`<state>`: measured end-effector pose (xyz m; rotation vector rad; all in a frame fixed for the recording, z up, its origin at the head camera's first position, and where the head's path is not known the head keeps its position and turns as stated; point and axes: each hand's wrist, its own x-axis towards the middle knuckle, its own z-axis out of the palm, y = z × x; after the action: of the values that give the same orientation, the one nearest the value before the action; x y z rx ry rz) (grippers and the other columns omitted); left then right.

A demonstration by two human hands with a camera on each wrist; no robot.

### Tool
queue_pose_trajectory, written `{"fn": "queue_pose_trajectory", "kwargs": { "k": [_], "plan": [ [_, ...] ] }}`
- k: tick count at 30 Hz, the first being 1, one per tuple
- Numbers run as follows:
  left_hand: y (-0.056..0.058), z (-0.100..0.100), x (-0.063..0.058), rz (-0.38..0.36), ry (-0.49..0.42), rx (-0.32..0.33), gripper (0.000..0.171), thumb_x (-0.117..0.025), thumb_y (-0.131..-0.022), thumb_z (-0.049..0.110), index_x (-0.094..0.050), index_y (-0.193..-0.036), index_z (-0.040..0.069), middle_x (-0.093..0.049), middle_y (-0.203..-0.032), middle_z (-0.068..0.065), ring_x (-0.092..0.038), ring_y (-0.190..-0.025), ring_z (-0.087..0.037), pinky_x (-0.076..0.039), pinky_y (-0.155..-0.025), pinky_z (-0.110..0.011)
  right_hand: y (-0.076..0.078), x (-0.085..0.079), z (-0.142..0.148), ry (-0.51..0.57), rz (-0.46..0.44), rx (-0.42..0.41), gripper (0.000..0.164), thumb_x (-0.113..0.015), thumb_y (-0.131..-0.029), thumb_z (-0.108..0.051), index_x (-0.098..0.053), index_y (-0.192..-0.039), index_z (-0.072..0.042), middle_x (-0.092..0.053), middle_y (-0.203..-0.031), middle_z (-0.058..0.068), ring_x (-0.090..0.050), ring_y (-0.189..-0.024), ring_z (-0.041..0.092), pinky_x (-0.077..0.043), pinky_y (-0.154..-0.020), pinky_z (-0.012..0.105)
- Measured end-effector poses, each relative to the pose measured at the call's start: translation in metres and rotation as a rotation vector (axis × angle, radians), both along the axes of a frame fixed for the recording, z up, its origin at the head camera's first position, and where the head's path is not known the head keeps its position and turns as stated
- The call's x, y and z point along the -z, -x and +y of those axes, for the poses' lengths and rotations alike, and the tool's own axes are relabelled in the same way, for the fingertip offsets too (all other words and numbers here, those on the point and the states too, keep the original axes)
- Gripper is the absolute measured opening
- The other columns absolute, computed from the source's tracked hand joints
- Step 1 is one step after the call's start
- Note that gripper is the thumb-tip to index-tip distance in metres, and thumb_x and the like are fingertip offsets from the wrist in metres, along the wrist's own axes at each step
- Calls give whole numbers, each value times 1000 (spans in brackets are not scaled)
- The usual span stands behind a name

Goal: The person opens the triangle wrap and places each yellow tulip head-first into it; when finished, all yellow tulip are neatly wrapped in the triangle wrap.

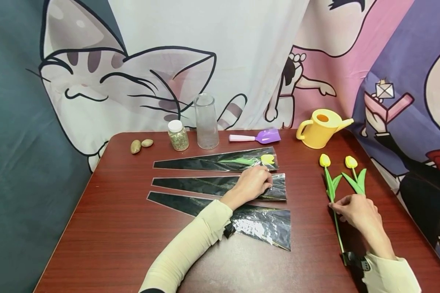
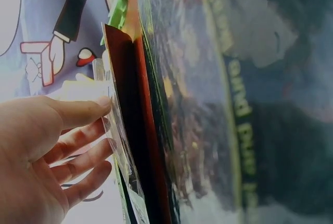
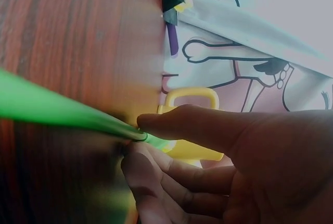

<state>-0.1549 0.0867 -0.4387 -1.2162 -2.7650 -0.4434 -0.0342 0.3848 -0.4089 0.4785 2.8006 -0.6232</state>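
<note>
Against a cloth backdrop [image 1: 165,28] printed with a cartoon cat and figures, laid out on a reddish-brown table [image 1: 113,228]. Printed in yellowish lettering on a sleeve filling the left wrist view: "and" just legible, the rest too blurred to read. Counted along the back, left to right: two brown stone-like lumps [image 1: 135,147], one white-lidded jar [image 1: 179,137], one clear vase [image 1: 207,126], one purple scoop [image 1: 267,136], one yellow watering can [image 1: 320,130]. Counted nearer: three dark sleeves, three yellow tulips. Lying at the upper sleeve [image 1: 190,162], inside or atop hard to tell, one tulip [image 1: 267,159]. Pinching the left-hand tulip [image 1: 330,187] by its stem, with the right hand [image 1: 359,211], right of the sleeves, just beside the right-hand tulip [image 1: 357,184]. Reaching over the middle sleeve [image 1: 198,184] with the left hand [image 1: 252,182], fingers loosely bent, touching a plastic edge; cannot tell whether grasping it.
</note>
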Motion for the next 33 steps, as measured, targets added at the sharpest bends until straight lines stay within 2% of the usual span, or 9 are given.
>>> {"fn": "queue_pose_trajectory", "kwargs": {
  "k": [5,10,14,17,20,23,26,30,33],
  "plan": [
    [-1,-1,-2,3,-1,0,7,-70,-92,29,-76,-89,27,-63,-98,11,-58,-97,-10,-50,-83,-29,-1,0,0,0,7,-4,34,-70,-87,-42,-77,-93,-9,-68,-63,-1,-60,-67,22,-40,-51,38],
    [-1,-3,-2,2,5,10,7,-70,-92,29,-76,-90,27,-64,-100,11,-59,-98,-11,-50,-82,-29,-3,-3,-4,32,155,-25,31,-71,-88,-36,-76,-87,-5,-66,-58,-1,-62,-55,17,-41,-49,34],
    [0,-4,-2,6,2,0,7,-70,-92,30,-76,-91,28,-64,-101,12,-58,-98,-10,-50,-83,-29,0,-11,-9,51,281,-25,33,-71,-88,-35,-74,-86,-2,-64,-55,0,-63,-51,18,-41,-47,31],
    [0,-4,-1,9,-2,0,7,-70,-92,30,-76,-90,28,-64,-100,12,-58,-98,-10,-50,-83,-29,2,-17,-13,81,308,-9,37,-72,-88,-37,-74,-89,0,-65,-57,2,-64,-51,21,-43,-45,30],
    [0,-4,-1,8,-8,8,7,-70,-92,30,-77,-90,28,-64,-99,11,-58,-98,-10,-50,-83,-29,5,-19,-15,151,309,43,41,-73,-87,-42,-74,-94,-1,-65,-58,3,-62,-49,20,-44,-44,31],
    [0,-5,-2,2,-19,8,7,-70,-92,30,-77,-91,28,-64,-99,12,-59,-100,-11,-50,-84,-29,10,-19,-18,351,332,124,43,-74,-86,-42,-73,-102,-2,-67,-65,1,-57,-46,15,-45,-42,29],
    [0,-7,-3,-8,-33,6,7,-70,-92,31,-77,-92,28,-63,-99,12,-58,-102,-11,-50,-85,-29,16,-16,-22,699,402,224,34,-77,-85,-32,-75,-104,-4,-70,-74,-1,-56,-48,10,-46,-42,25],
    [0,-9,-4,-25,-63,11,8,-70,-92,31,-76,-93,28,-63,-100,13,-58,-102,-10,-50,-85,-29,22,-8,-32,1149,572,313,18,-76,-86,-11,-75,-101,-1,-73,-80,4,-66,-58,14,-49,-44,24],
    [0,-10,-4,-30,-85,15,7,-70,-92,31,-76,-92,27,-62,-98,13,-58,-100,-9,-50,-83,-29,24,-3,-40,1312,731,312,19,-73,-86,1,-71,-102,9,-73,-82,13,-70,-64,21,-53,-47,26]
  ]
}}
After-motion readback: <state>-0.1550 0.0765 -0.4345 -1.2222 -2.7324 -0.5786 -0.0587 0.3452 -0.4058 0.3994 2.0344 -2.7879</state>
